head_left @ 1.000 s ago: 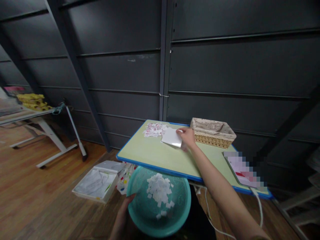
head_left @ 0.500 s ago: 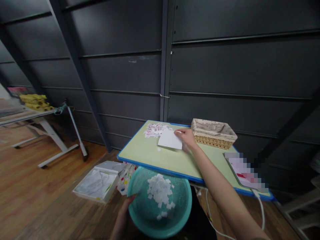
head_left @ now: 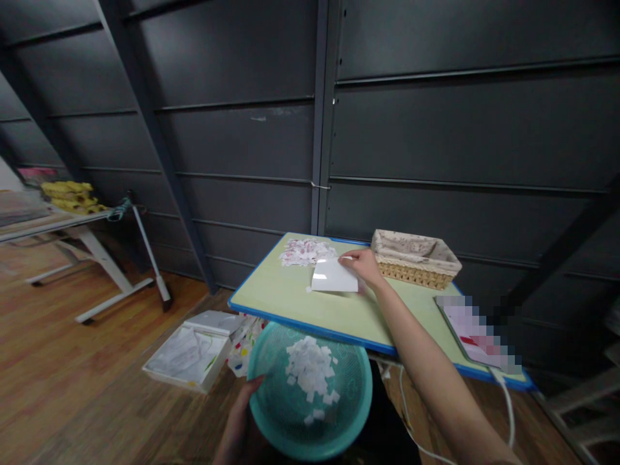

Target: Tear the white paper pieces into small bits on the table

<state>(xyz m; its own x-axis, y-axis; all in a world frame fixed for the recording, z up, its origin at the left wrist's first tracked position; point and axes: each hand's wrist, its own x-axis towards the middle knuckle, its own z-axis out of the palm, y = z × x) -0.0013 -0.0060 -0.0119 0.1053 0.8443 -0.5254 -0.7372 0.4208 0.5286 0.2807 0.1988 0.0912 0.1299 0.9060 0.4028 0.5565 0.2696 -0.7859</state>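
My right hand (head_left: 362,266) is closed on the far right edge of a glossy white card (head_left: 334,276), held low and slightly tilted over the yellow-green table (head_left: 271,297). Just beyond the card lies a heap of small white and pinkish paper pieces (head_left: 303,250). One small white scrap (head_left: 309,290) sits beside the card's near left corner. Below the table's front edge, my left hand (head_left: 249,392) grips the left rim of a teal plastic basket (head_left: 357,413). Small white paper squares (head_left: 310,368) are piled inside that basket.
A cloth-lined woven basket (head_left: 416,261) stands at the table's back right. A tablet-like device (head_left: 477,336), partly pixelated, lies at the right with a white cable (head_left: 507,407). On the floor at left is a white open box (head_left: 188,355). A dark panel wall (head_left: 242,142) rises behind.
My right hand has shifted the white card slightly right and turned its surface, so it now catches bright reflections. The left hand and teal basket have stayed in place.
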